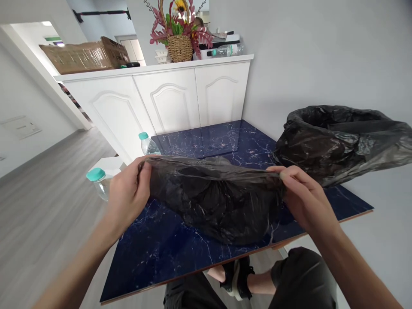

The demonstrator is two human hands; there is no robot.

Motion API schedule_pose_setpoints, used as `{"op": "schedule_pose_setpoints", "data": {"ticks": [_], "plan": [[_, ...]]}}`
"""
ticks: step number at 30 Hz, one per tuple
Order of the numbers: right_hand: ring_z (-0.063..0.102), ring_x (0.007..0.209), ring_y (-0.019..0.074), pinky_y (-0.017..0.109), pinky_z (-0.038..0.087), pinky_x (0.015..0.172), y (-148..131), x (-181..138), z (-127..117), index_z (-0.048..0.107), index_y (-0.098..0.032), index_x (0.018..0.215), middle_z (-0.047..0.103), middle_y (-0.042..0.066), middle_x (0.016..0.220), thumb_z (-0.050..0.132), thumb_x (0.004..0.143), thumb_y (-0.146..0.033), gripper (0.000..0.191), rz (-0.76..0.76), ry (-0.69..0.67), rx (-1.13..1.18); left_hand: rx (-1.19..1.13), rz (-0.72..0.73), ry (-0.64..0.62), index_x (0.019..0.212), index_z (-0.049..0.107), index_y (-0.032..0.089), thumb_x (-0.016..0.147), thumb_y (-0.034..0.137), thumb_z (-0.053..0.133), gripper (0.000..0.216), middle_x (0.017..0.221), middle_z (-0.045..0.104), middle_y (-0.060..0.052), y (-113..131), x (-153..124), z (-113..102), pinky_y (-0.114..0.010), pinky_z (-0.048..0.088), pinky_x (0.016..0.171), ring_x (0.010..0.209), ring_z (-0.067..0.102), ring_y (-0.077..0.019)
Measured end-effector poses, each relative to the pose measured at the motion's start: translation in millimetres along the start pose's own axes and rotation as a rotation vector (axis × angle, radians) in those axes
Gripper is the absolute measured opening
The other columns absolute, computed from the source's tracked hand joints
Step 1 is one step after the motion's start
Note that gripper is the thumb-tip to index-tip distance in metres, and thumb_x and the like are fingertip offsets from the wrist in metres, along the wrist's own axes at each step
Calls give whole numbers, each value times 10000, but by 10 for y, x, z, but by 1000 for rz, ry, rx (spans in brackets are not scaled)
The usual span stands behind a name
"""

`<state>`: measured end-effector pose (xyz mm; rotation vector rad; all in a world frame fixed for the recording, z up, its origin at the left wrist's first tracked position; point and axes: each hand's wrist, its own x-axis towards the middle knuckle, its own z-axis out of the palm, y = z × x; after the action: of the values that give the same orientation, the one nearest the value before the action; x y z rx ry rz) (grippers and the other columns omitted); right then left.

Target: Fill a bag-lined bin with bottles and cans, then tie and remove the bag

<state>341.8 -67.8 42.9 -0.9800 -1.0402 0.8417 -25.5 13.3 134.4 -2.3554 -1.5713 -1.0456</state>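
A black plastic bag point(212, 201) hangs stretched between my two hands above a dark blue marbled table point(180, 253). My left hand point(128, 193) pinches the bag's left edge with closed fingers. My right hand point(302, 197) grips the right edge the same way. The bag's lower part sags onto the tabletop. A second black plastic bag point(341, 141), open at the top, sits at the table's right side, just beyond my right hand.
Two clear water bottles with teal caps, one point(98, 182) at the left edge and another point(148, 145) behind it. A white cabinet point(170, 98) stands behind, carrying a cardboard box point(86, 56) and a flower basket point(180, 43). My knees and sandalled foot point(238, 279) show below the table.
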Motion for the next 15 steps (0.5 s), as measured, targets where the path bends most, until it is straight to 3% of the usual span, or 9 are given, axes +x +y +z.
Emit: {"op": "schedule_pose_setpoints", "data": {"ticks": [2,4,6,10,12,15], "plan": [[698,1010,234,327,569,852,-89,-181,-23,699,-293,834,758,28,1134,769,978,-500,263,-24,-51,-148,-88,35,-125,1245,752,257,1121,434,368,441,992,789,-59,-2,-75,-70,-382,601,844,933,751,-281],[714,924,248,342,590,783,-170,-334,-39,716,-303,856,767,49,1038,747,992,-492,235,-27,-154,-299,-191,104,-306,1267,745,313,1129,474,341,455,1172,797,-37,-35,-161,-130,-399,610,999,1117,745,-294],[729,869,258,349,603,718,-259,-446,-41,724,-307,867,781,64,987,736,997,-483,219,-10,-326,-392,-254,155,-470,1288,738,350,1131,469,340,445,1313,775,-5,-97,-255,-186,-385,591,1093,1231,719,-286],[767,875,260,369,638,772,-368,-530,-44,755,-307,927,814,73,979,694,1025,-498,224,60,-729,-339,-232,186,-635,1360,717,373,1115,447,414,397,1320,779,-4,-288,-439,-267,-367,624,1043,1173,740,-276],[777,924,257,370,641,822,-314,-500,-67,770,-310,996,815,76,1005,642,1058,-508,244,72,-695,-306,-185,225,-660,1358,727,369,1104,424,461,372,1359,766,-11,-401,-522,-273,-380,610,1081,1215,731,-277],[767,1031,270,382,626,898,-80,-364,-124,764,-311,1128,802,90,1110,607,1075,-527,272,44,-356,-440,-93,319,-694,1310,767,376,1089,362,492,353,1452,723,-7,-563,-635,-231,-445,541,1196,1346,674,-287]]}}
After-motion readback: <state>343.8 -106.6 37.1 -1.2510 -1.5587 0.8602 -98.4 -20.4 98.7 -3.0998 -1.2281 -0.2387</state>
